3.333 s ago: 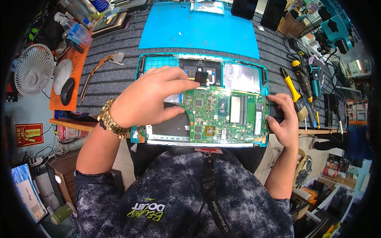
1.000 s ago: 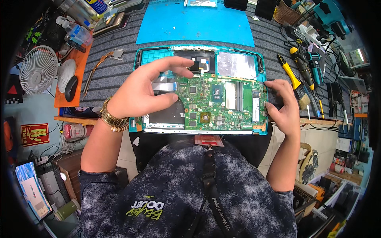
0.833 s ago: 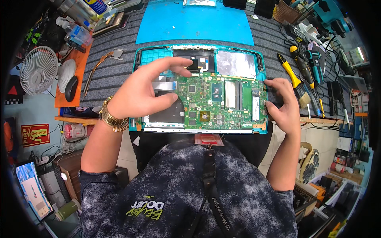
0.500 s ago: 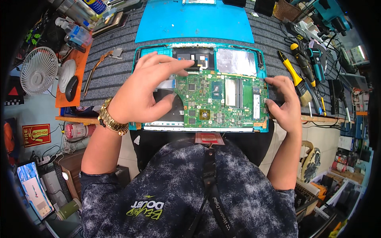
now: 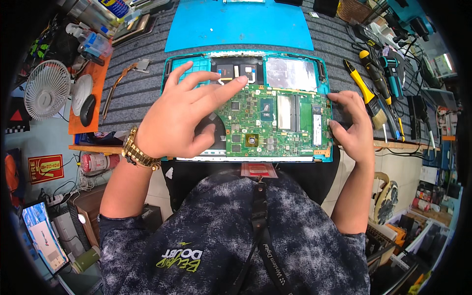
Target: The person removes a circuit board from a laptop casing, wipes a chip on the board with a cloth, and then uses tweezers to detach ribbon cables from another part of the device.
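Observation:
A green laptop motherboard (image 5: 268, 142) lies in a teal laptop chassis (image 5: 322, 78) at the bench's near edge. My left hand (image 5: 179, 113) reaches over the left side with its fingers spread. Its index fingertip touches or hovers just above the board's far edge, beside the black touchpad part (image 5: 250, 73) with its thin ribbon cables. The thumb hangs over the dark fan opening (image 5: 209, 135), which the hand partly covers. At the right edge, my right hand (image 5: 354, 123) has bent fingers and thumb against the side of the board, holding it there.
Beyond the chassis lies a blue mat (image 5: 238, 29). To the right are a yellow-handled brush (image 5: 366, 93), a screwdriver (image 5: 373, 71) and a teal tool (image 5: 392, 76). A copper heat pipe (image 5: 118, 86), a black mouse (image 5: 88, 109) and a white fan (image 5: 46, 88) stand at left.
My left index finger has stretched right and slightly up toward the ribbon cable by the touchpad, and the hand has shifted a little right. My right hand stays at the board's edge.

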### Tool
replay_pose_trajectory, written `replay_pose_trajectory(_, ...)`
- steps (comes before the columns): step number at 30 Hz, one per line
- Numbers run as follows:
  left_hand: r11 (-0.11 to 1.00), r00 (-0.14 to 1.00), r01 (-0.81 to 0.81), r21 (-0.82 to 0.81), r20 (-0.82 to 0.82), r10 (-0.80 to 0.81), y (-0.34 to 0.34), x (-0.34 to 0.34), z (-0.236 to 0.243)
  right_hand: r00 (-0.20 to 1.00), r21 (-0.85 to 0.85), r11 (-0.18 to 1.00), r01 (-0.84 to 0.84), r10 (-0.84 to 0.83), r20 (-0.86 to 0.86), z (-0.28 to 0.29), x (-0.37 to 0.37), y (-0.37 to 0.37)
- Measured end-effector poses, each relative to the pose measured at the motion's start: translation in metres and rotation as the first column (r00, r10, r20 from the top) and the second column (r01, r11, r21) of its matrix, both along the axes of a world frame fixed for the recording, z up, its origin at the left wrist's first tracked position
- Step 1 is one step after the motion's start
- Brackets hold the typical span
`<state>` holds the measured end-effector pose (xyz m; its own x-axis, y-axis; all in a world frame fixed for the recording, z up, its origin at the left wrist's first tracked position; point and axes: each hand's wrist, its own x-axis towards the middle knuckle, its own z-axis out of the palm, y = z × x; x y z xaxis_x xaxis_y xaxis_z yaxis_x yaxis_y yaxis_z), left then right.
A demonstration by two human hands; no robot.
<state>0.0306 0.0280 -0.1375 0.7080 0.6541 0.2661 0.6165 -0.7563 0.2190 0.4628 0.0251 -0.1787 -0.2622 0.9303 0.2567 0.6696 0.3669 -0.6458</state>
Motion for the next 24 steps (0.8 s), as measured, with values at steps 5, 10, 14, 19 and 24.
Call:
replay_pose_trajectory(5, 0.997, 0.997, 0.015, 0.075, -0.077, -0.009, -0.0034, 0.0055, 0.0007, 1.0, -0.013, 1.0, 0.006, -0.006, 0.001, 0.001, -0.0004, -0.0005)
replay_pose_trajectory(10, 0.988, 0.996, 0.052, 0.144, -0.076, -0.042, -0.0037, 0.009, -0.0022, 1.0, -0.004, 1.0, -0.003, 0.003, -0.008, 0.0013, -0.0014, -0.0001)
replay_pose_trajectory(14, 0.989, 0.996, 0.059, 0.132, -0.073, -0.05, -0.0038, 0.0069, -0.0041, 1.0, -0.011, 1.0, 0.0, 0.0, -0.008, 0.0016, -0.0013, 0.0)
replay_pose_trajectory(19, 0.995, 0.997, 0.06, 0.086, -0.043, -0.056, -0.0025, 0.0039, -0.0059, 1.0, -0.02, 1.0, 0.01, -0.011, -0.017, 0.0015, -0.0019, -0.0008)
replay_pose_trajectory(24, 0.999, 0.997, 0.034, -0.034, 0.075, -0.032, 0.0, 0.0066, -0.0056, 1.0, -0.012, 1.0, -0.001, 0.0, -0.021, 0.0009, -0.0021, 0.0003)
